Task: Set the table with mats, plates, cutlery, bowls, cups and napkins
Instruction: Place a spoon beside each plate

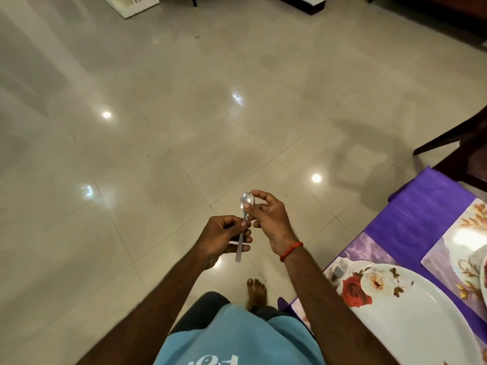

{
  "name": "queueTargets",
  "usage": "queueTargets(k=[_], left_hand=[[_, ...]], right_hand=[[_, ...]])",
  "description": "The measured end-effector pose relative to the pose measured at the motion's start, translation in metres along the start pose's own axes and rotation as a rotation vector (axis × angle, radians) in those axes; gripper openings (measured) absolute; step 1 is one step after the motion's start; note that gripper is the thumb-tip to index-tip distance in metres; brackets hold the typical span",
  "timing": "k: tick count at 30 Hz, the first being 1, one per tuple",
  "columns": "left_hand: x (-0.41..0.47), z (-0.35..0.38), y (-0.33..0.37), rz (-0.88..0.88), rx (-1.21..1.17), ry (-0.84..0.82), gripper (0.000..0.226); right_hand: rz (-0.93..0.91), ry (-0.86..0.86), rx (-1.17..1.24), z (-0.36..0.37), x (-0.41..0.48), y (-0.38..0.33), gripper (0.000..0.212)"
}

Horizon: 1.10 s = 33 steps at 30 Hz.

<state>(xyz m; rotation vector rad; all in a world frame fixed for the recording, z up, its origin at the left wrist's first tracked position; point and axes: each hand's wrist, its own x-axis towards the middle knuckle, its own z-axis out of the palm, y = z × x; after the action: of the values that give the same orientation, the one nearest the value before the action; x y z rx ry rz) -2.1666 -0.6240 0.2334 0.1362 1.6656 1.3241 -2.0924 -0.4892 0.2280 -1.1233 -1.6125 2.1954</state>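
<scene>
Spoon (240, 247) is off the worktop (411, 214), held out over the floor (158, 127), well left of the plate (411, 312). It is steel, so light and stiff, and probably slippery at the polished bowl. The flat handle looks the safer place to take it. Left hand (224, 235) curls round the mid-handle, thumb on top. Right hand (268, 217) pinches the bowl end between thumb and forefinger. Both forearms reach forward and converge, wrists turned inward. Fork (338, 268) lies just left of the plate on the mat (369, 248). The spoon likely goes on the plate's other side.
</scene>
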Motion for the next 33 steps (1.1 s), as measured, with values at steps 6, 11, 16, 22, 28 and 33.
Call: queueTargets(k=[6, 11, 16, 22, 28, 33], left_hand=[[0.036, -0.002, 0.031, -0.024, 0.043, -0.049, 0.019], [0.077, -0.004, 0.055, -0.045, 0.078, -0.131, 0.019], [0.123, -0.011, 0.086, -0.04, 0.166, -0.212, 0.019], [0.179, -0.03, 0.133, 0.022, 0.241, -0.31, 0.019], [0.231, -0.037, 0.182, 0.03, 0.254, -0.367, 0.017], [0.266, -0.011, 0.21, 0.014, 0.26, -0.432, 0.017]], right_hand=[[-0.028, 0.062, 0.015, -0.007, 0.03, -0.017, 0.039], [-0.033, 0.152, 0.042, -0.011, 0.06, -0.028, 0.037], [-0.036, 0.282, 0.108, -0.007, 0.093, -0.046, 0.032], [-0.045, 0.372, 0.143, 0.008, 0.145, -0.078, 0.035], [-0.119, 0.483, 0.213, 0.017, 0.183, -0.112, 0.041], [-0.176, 0.579, 0.209, -0.003, 0.205, -0.134, 0.042]])
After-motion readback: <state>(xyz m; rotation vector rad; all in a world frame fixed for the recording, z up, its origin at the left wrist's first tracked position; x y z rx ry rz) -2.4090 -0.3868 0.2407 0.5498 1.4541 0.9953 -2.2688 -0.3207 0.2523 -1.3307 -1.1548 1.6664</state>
